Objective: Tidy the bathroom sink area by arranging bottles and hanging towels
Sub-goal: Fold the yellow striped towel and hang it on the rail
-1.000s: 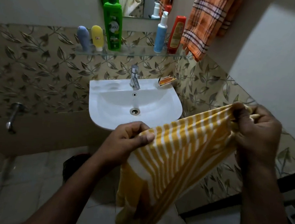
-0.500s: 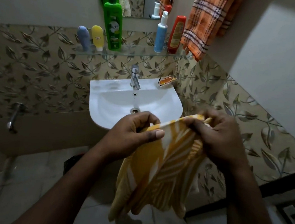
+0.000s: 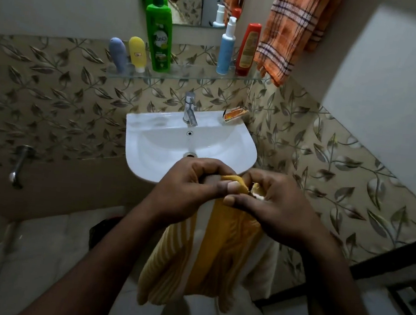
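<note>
1. Left hand (image 3: 193, 189) and right hand (image 3: 271, 206), side by side and touching in front of the near rim of the sink; each is clamped on the top edge of the towel, thumbs pressed against the fabric.
2. Yellow-and-white striped cloth towel (image 3: 206, 255), gathered at its top edge between the two hands and hanging folded below them, above the pale floor.
3. White ceramic wall-mounted sink (image 3: 149, 135), with a chrome tap (image 3: 189, 108) at its back edge and a small orange packet (image 3: 235, 114) on its rear right corner.
4. Clear glass shelf (image 3: 192, 76) above the tap. From left to right it carries a grey-blue tube (image 3: 118, 55), a yellow tube (image 3: 137, 53), a tall green pump bottle (image 3: 159, 35), a light-blue pump bottle with white top (image 3: 226, 48) and a red bottle (image 3: 247, 49). The two tubes stand just beside each other, as do the blue and red bottles.
5. Orange checked towel (image 3: 294, 30), hanging on the wall at upper right, its lower corner near the red bottle.
6. Wall mirror (image 3: 191, 0) above the shelf, reflecting the bottles.
</note>
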